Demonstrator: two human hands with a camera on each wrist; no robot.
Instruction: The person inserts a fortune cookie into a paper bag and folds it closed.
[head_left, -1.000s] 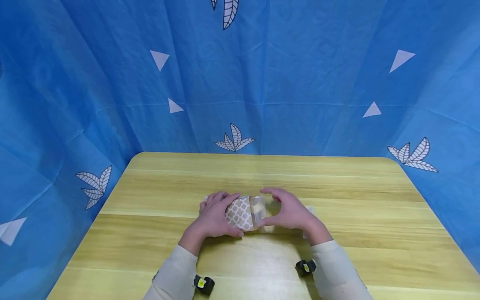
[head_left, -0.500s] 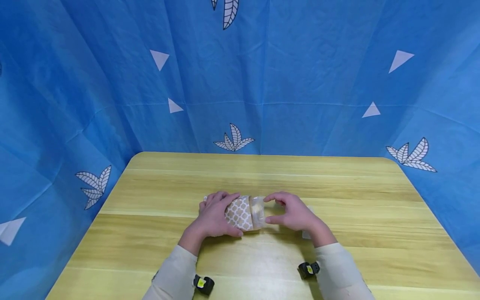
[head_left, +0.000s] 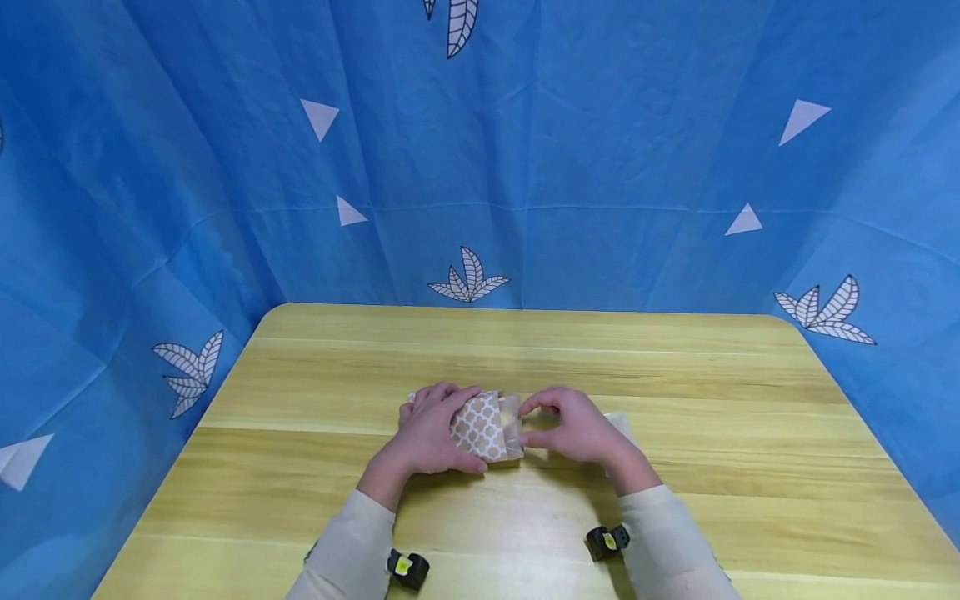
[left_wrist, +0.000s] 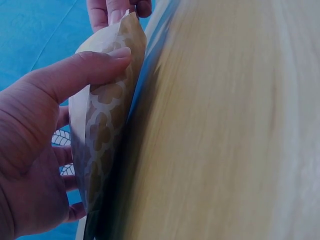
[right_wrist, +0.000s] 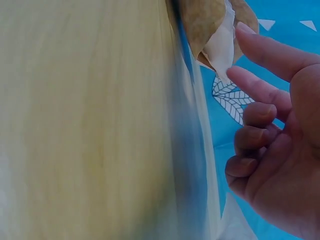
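A brown paper bag (head_left: 476,427) with a white lattice pattern lies on the table, its mouth facing right. My left hand (head_left: 427,437) grips it, thumb on the near edge and fingers on the far one; the left wrist view shows the thumb across the bag (left_wrist: 107,105). A whitish translucent liner (head_left: 511,425) sticks out of the mouth. My right hand (head_left: 573,427) is at that end, thumb and index finger extended and apart. In the right wrist view the index fingertip touches the white liner (right_wrist: 222,45), and the other fingers are curled.
A pale translucent piece (head_left: 619,423) lies on the table, partly hidden under my right wrist. Wrist-worn black cameras sit on both sleeves. The wooden table (head_left: 300,358) ends at the blue curtain (head_left: 600,167) behind.
My right hand drew slightly back to the right, then came in again to the liner with thumb and index closer together. The liner sticks out less. My left hand has kept its place.
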